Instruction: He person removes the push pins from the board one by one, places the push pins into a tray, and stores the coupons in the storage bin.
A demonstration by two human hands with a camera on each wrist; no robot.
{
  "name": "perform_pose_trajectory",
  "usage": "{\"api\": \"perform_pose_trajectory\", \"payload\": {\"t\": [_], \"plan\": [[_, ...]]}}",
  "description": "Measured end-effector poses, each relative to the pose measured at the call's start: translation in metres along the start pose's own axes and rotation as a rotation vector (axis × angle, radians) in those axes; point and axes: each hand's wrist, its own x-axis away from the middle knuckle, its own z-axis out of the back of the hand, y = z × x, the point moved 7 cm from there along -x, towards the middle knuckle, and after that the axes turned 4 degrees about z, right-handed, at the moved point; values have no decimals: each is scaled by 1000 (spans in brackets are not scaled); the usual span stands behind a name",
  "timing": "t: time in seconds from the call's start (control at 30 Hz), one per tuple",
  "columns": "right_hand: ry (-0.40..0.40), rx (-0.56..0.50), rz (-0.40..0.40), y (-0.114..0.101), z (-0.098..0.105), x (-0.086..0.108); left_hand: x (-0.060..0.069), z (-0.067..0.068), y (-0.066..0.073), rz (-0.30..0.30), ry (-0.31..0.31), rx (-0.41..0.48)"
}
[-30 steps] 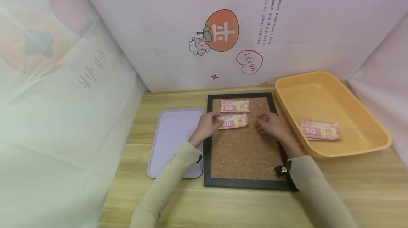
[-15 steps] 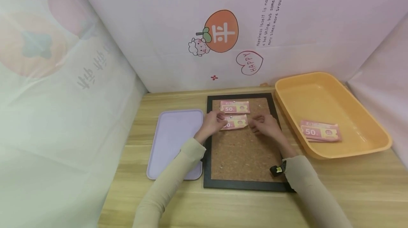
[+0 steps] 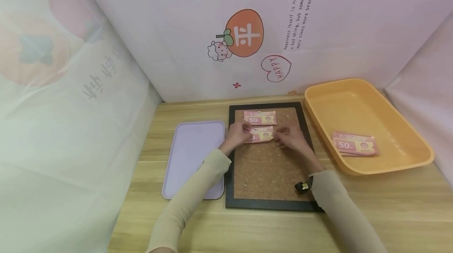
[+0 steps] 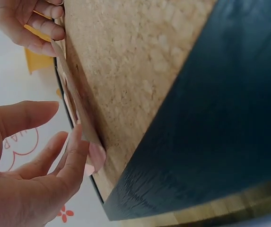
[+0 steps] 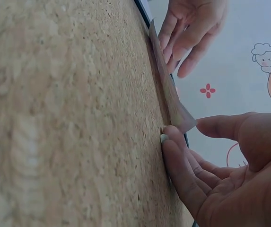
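On the black-framed corkboard [image 3: 269,172] lie two pink-and-yellow coupons marked 50, the upper coupon [image 3: 260,118] and the lower coupon [image 3: 262,135]. Each has a small pin near its top edge. My left hand [image 3: 239,134] is at the lower coupon's left end and covers part of it. In the left wrist view its fingers [image 4: 76,156] touch the coupon's end, while the thumb stands apart. My right hand [image 3: 291,139] pinches the lower right corner, with the thumb on one side and the index finger on the other. The coupon's lower edge [image 5: 166,85] stands off the cork.
An orange tray [image 3: 357,107] at the right holds a small stack of coupons [image 3: 355,144]. At the left lies a shallow purple tray [image 3: 194,158]. Loose pins [image 3: 245,185] sit on the cork. A printed cloth [image 3: 198,48] hangs behind the wooden table [image 3: 269,229].
My right hand has moved left from beside the lower coupon to its right corner. The left hand has shifted slightly right and up along the coupon's left end.
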Motion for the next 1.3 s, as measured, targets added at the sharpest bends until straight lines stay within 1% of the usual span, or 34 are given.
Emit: {"api": "perform_pose_trajectory", "payload": {"t": [0.3,0.47,0.6,0.83,0.97,1.1,1.3], "plan": [[11,-17,-57,1,-1,-1,-10,-5,-1,42,-22,52],[8,-27,-84,0,-3,-1,-13,-6,-1,46,-32,73],[3,-44,-85,0,-5,-2,-14,-7,1,33,-31,80],[1,-49,-102,4,-7,-6,-20,-10,2,5,-13,29],[-3,-46,-114,6,-7,-8,-24,-14,0,11,-6,5],[4,-38,-135,8,-7,-9,-28,-17,-1,22,0,6],[19,-31,-149,9,-6,-8,-33,-21,-1,8,13,-25]]}}
